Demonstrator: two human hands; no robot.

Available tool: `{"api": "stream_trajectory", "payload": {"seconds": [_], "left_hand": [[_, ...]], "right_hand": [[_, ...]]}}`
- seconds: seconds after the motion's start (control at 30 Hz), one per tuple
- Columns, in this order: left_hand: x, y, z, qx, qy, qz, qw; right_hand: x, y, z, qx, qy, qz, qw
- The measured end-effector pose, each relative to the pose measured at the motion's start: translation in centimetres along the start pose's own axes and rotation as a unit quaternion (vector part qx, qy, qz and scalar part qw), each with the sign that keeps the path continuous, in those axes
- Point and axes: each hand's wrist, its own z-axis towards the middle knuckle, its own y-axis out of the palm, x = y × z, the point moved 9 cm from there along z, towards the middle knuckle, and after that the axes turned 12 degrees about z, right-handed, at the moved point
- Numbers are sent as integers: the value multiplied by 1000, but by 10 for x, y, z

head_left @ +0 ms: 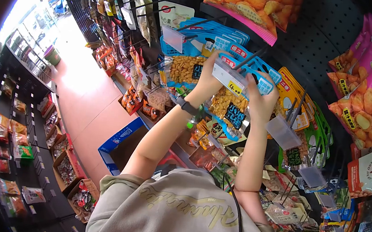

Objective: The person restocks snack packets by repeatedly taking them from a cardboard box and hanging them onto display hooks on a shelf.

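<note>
In the upper middle of the head view, a blue snack bag (228, 107) with a clear window of golden nuts is at a black display hook. My left hand (208, 79) is closed around its upper left edge, with a dark band on that wrist. My right hand (262, 95) grips its upper right side, thumb toward me. A price tag (228, 78) reading 4.00 sits in front of the bag between my hands. Behind my left hand hangs another blue bag (182, 69). Whether the held bag is still on the hook, I cannot tell.
Yellow bags (296, 97) and green bags (322, 140) hang on hooks to the right. Large pink snack bags (366, 100) hang farther right. Below left stands an open blue carton (112, 151). Across the aisle floor (82, 101) is a dark shelf (6, 143) with packets.
</note>
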Motion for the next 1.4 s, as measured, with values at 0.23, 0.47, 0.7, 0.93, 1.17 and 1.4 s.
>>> {"api": "stream_trajectory", "payload": {"seconds": [0.23, 0.47, 0.7, 0.93, 1.17, 1.4], "left_hand": [[9, 10, 10, 104, 150, 98, 978], [-11, -9, -15, 169, 130, 232, 949], [-19, -74, -162, 148, 45, 399, 904], [-16, -248, -398, 224, -269, 715, 605], [-19, -327, -544, 362, -425, 602, 570], [-10, -379, -528, 348, -399, 709, 466]], "right_hand": [[-21, -15, 4, 109, -84, -302, 943], [-17, -17, -27, 139, -239, -278, 920], [1, -1, -131, -1, -443, -384, 810], [132, 46, -229, -420, -86, -318, 846], [210, 135, -293, -442, 183, -160, 864], [332, 146, -366, -448, 404, -356, 714]]}}
